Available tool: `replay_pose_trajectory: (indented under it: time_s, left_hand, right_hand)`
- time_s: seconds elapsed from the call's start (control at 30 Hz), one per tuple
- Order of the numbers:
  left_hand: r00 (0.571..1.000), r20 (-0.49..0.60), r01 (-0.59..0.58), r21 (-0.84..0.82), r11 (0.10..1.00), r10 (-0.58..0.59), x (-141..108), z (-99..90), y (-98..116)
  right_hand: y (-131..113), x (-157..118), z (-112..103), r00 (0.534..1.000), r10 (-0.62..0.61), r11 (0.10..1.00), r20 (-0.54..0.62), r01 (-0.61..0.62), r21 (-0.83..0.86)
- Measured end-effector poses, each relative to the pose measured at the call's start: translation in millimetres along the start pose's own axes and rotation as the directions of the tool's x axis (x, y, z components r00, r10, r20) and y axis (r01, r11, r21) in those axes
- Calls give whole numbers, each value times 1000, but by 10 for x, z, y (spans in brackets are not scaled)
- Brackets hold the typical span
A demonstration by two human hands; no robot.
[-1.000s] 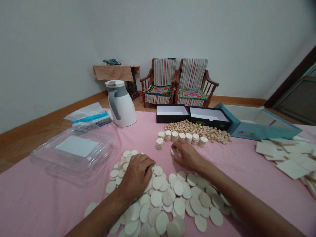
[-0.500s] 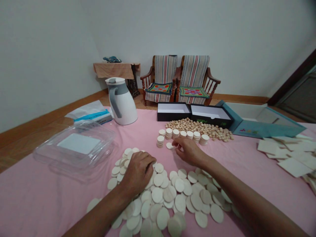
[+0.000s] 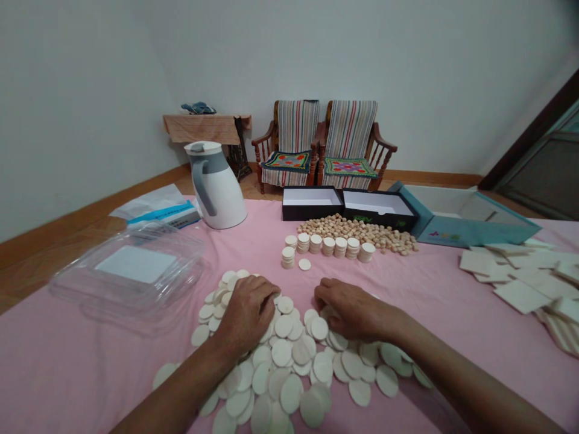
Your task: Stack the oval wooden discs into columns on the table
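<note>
Along the near edge of the pink cloth (image 3: 67, 367), pale wooden discs (image 3: 281, 352) are pressed under the left hand (image 3: 248, 316) and right hand (image 3: 355, 310), fingers held together, and could be scattered by a hasty sweep.

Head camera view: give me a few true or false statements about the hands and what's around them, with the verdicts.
The left hand rests on the pile of pale round discs. True.
The right hand holds a disc up in the air. False: it rests low at the pile's edge.
Short stacks of discs stand in a row before a heap of small wooden pieces. True.
The white jug stands inside the clear plastic tray. False: it stands apart from the tray.
A single disc lies alone on the pink cloth. True.
</note>
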State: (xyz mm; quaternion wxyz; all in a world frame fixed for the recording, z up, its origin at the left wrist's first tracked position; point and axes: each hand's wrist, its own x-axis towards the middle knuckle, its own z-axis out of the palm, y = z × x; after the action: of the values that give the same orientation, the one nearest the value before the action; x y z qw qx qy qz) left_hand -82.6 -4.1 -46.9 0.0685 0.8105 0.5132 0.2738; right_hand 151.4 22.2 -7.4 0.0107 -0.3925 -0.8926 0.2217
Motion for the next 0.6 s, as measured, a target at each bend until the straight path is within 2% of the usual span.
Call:
replay_pose_trajectory:
  time_s: [0.07,0.17,0.27,0.37,0.47,0.6]
  left_hand:
    - [1000,-2,0,-1,1000,0,-1,0,4]
    - [1000,-8,1,-8,1000,-1,4,-2,12]
    - [1000,-12,-4,-15,1000,4,11,-5,11]
    - [1000,-14,-5,-18,1000,5,4,1,-2]
    - [1000,-2,-3,-19,1000,3,-9,11,-15]
    - [1000,9,7,-21,1000,-7,-10,10,-12]
  right_hand:
    - [6,11,-5,1000,5,1000,4,-5,7]
    - [98,53,17,999,28,994,-23,-25,109]
    - [253,141,66,983,98,971,-158,-59,232]
    - [412,223,123,939,168,967,-302,-97,236]
    - [521,250,173,925,129,983,-357,-70,172]
    - [543,226,209,940,38,994,-339,-2,105]
